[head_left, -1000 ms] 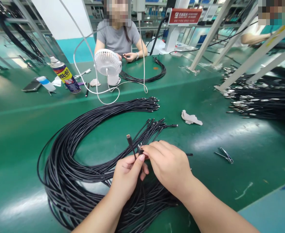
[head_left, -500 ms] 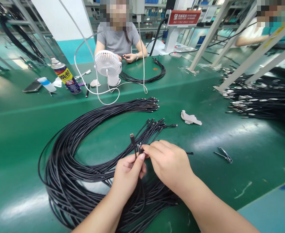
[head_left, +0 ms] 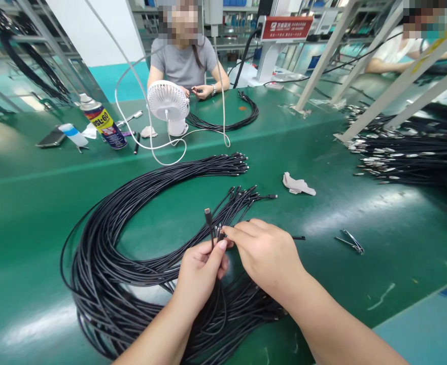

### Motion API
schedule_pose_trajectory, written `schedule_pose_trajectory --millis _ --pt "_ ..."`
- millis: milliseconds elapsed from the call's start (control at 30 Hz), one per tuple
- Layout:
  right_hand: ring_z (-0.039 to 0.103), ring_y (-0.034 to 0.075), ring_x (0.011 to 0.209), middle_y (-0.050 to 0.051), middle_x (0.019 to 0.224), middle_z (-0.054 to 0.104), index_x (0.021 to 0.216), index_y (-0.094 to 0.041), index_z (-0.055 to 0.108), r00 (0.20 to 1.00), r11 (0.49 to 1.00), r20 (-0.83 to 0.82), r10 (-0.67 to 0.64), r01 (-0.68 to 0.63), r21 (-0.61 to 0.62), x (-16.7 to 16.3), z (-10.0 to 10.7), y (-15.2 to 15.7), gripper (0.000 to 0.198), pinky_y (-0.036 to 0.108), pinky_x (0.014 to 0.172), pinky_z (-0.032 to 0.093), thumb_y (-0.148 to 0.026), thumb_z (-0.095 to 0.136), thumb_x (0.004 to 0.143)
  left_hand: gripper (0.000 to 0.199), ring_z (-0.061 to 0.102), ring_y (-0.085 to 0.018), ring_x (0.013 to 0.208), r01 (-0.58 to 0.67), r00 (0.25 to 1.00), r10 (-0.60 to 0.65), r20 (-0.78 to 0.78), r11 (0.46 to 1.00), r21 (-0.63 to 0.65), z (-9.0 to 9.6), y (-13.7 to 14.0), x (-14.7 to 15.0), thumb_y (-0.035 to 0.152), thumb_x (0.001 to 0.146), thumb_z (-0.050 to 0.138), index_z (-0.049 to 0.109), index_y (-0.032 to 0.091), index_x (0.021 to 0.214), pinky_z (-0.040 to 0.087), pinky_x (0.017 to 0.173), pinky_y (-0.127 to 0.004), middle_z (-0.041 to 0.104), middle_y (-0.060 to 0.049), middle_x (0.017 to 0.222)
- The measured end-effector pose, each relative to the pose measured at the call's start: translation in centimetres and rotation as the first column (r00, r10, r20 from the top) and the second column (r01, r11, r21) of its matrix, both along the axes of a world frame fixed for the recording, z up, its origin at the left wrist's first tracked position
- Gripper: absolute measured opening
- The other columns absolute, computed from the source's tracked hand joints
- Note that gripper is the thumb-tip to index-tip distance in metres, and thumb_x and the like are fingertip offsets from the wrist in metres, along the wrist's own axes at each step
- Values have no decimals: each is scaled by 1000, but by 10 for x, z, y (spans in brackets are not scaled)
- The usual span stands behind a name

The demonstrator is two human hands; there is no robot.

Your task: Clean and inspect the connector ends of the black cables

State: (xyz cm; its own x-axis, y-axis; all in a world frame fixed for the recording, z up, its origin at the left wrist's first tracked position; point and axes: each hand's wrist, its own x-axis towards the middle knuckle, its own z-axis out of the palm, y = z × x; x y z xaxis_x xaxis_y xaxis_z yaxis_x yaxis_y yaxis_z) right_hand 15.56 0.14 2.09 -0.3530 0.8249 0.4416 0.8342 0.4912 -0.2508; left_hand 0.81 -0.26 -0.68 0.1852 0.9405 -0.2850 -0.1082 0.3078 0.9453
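Observation:
My left hand (head_left: 202,271) is closed around black cables, thumb over them. One USB-type cable plug (head_left: 208,217) stands upright above the fist, with more metal-tipped ends beside it. My right hand (head_left: 267,253) pinches at those ends, its fingertips meeting my left thumb; the exact part gripped is mostly hidden. Beyond my right knuckles a slim black piece (head_left: 298,238) sticks out, and I cannot tell whether it is held. Below and around both hands lies a big curved bundle of black cables (head_left: 105,238), its ends fanned toward the middle of the table.
A pale cloth scrap (head_left: 298,184) and metal nail clippers (head_left: 351,242) lie to the right. Farther back are a white fan (head_left: 168,104), a spray can (head_left: 105,124) and a phone (head_left: 51,137). More cables (head_left: 409,152) are heaped at right. A co-worker (head_left: 185,58) sits opposite.
My hands keep almost the same pose at the cable ends. The view has shifted very slightly. At the far right, the other person's arms have moved.

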Motion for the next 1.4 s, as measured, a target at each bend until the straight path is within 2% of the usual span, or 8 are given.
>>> schedule_pose_trajectory --millis 400,567,667,1200,1400 --pt "56 19 68 3 82 73 103 -17 72 1000 1000 20 -17 17 4 3 2 0 29 31 60 39 -14 46 91 37 41 -7 42 6 999 -5 37 999 -32 0 1 1 44 80 65 60 14 60 31 44 -21 52 3 49" --pt "61 19 75 2 87 73 102 -18 72 999 999 -42 -6 4 -54 4 0 1 28 30 65 42 -13 46 90 33 40 -7 41 24 997 -19 78 998 -57 -3 1 1 44 82 63 69 12 82 29 42 -20 51 4 48" --pt "62 19 75 2 87 73 102 -17 71 998 999 -66 10 -13 -46 4 1 1 28 30 67 43 -13 46 90 34 40 -7 41 35 995 -29 100 998 -60 -4 0 1 44 83 62 70 11 87 28 42 -20 51 4 48" --pt "61 20 72 3 86 73 103 -16 71 999 1000 -44 1 -1 -12 3 0 0 29 31 63 43 -12 45 90 35 37 -6 42 29 990 -18 141 996 -80 -3 1 1 44 82 63 71 10 87 26 41 -19 50 4 48" --pt "64 20 78 4 87 72 101 -17 70 990 996 -140 -13 1 -86 4 5 1 27 30 68 44 -13 45 91 35 38 -6 42 39 990 -28 136 997 -73 -6 0 1 45 83 62 70 11 88 27 41 -19 50 4 49"
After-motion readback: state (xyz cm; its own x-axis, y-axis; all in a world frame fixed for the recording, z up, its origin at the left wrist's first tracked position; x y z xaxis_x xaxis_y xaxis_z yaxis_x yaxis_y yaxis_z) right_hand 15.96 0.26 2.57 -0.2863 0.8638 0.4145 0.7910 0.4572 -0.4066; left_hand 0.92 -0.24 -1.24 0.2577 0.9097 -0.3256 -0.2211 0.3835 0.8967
